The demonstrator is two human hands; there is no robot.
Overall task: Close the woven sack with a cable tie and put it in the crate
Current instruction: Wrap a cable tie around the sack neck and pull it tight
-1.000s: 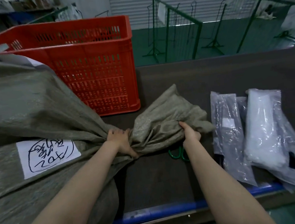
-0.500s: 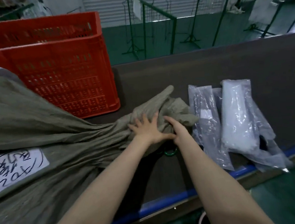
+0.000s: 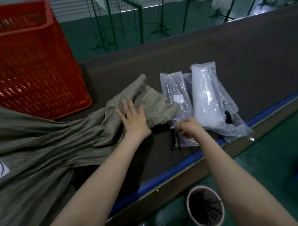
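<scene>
The grey-green woven sack [image 3: 40, 148] lies across the dark table, its gathered neck pointing right. My left hand [image 3: 133, 118] rests flat on the neck with fingers spread, pressing it down. My right hand [image 3: 188, 127] is at the near end of a clear plastic bag of black cable ties [image 3: 177, 103], fingers curled at the bag's opening; black ties [image 3: 174, 139] stick out just left of it. Whether the fingers hold a tie is hidden. The red crate [image 3: 29, 68] stands at the back left, behind the sack.
A second plastic bag with white cable ties [image 3: 205, 94] lies right of the first. Green scissors handles [image 3: 151, 139] peek from under my left wrist. The table has a blue front edge [image 3: 167, 175]. Below stands a pink bin [image 3: 205, 210] with black offcuts. Green racks stand behind.
My right hand left the sack neck and moved right to the bag of black ties. My left hand shifted from gripping the neck to pressing flat on it. The view swung right and down.
</scene>
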